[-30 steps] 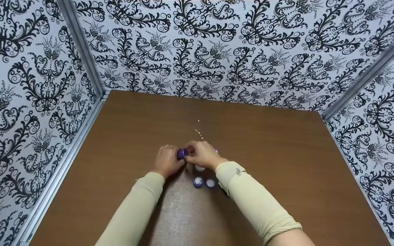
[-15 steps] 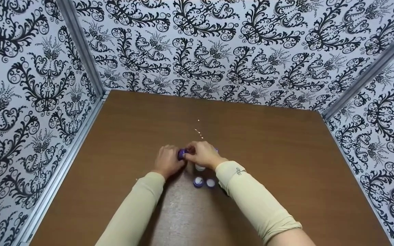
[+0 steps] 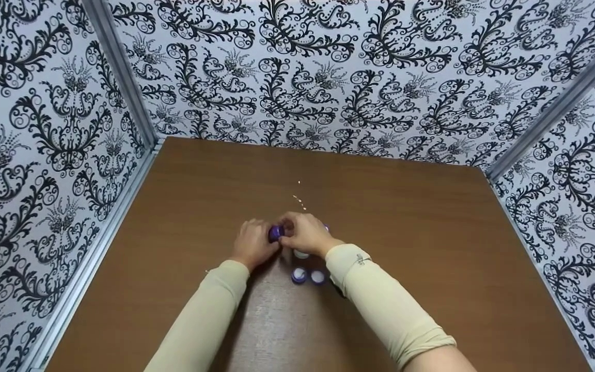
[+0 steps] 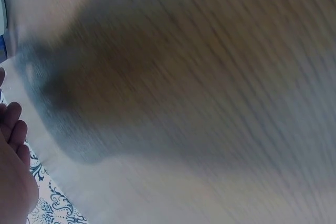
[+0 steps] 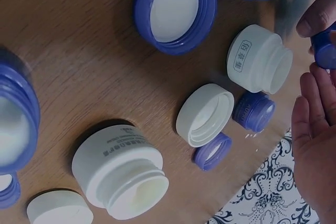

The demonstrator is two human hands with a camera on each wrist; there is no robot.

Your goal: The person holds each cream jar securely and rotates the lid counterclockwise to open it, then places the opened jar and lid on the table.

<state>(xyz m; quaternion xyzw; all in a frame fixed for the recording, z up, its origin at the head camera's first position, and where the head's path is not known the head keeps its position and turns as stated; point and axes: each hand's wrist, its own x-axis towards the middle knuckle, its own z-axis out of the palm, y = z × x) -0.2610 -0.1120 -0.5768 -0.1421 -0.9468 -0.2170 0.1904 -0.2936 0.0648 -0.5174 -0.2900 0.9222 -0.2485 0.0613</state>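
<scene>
In the head view both hands meet over a small purple jar [image 3: 276, 233] near the middle of the table. My left hand [image 3: 253, 243] grips it from the left, while my right hand [image 3: 305, 232] pinches it from the right with thumb and fingers. The right wrist view has the same small jar [image 5: 324, 51] between fingertips at the right edge; I cannot tell which part of it each hand grips. Only curled fingers [image 4: 13, 121] of the left hand show in the left wrist view.
Below the right hand lie an open white jar [image 5: 118, 166], a smaller white jar [image 5: 257, 59], a white lid [image 5: 205, 116], a large blue lid [image 5: 202, 22], and several small blue pieces. Tiny white bits [image 3: 300, 200] dot the brown table [image 3: 406, 232]. Patterned walls [image 3: 328, 77] enclose it.
Both hands stay in the same place around the small purple jar. The right fingertips shift slightly on it, covering more of it half a second ago than now.
</scene>
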